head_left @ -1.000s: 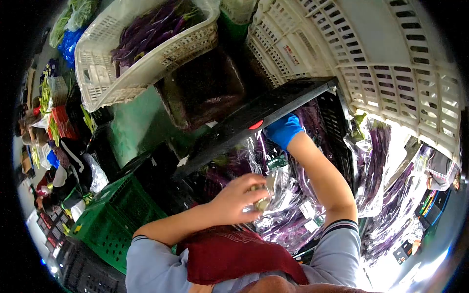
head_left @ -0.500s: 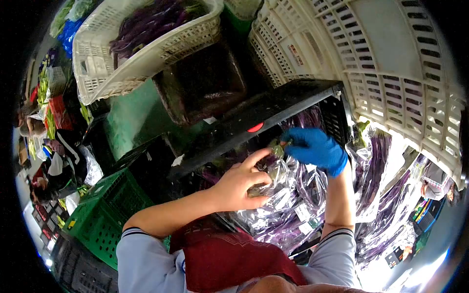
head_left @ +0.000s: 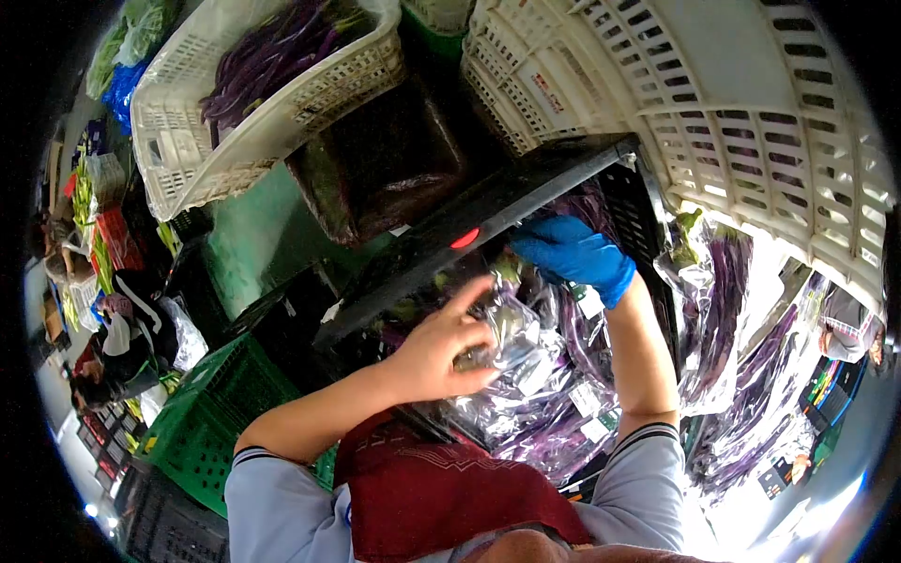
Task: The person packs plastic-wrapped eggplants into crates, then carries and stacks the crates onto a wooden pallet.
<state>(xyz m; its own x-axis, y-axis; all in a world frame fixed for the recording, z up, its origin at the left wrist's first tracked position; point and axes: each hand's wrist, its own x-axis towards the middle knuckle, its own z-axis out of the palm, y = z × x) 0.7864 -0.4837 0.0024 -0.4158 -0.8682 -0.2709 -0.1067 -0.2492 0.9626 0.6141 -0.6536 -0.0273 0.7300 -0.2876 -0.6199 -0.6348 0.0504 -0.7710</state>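
Hands angle toward each other over bagged eggplants

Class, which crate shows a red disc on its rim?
The black crate beneath the gloved right hand; the green crate and white crates show none.

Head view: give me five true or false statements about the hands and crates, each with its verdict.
1. The right hand wears a blue glove. True.
2. The left hand is gloved too. False: the left hand is bare.
3. Plastic-wrapped purple vegetables lie in the black crate. True.
4. The black crate bears a yellow oval mark. False: the oval mark is red.
5. The white crate at upper left holds long purple vegetables. True.
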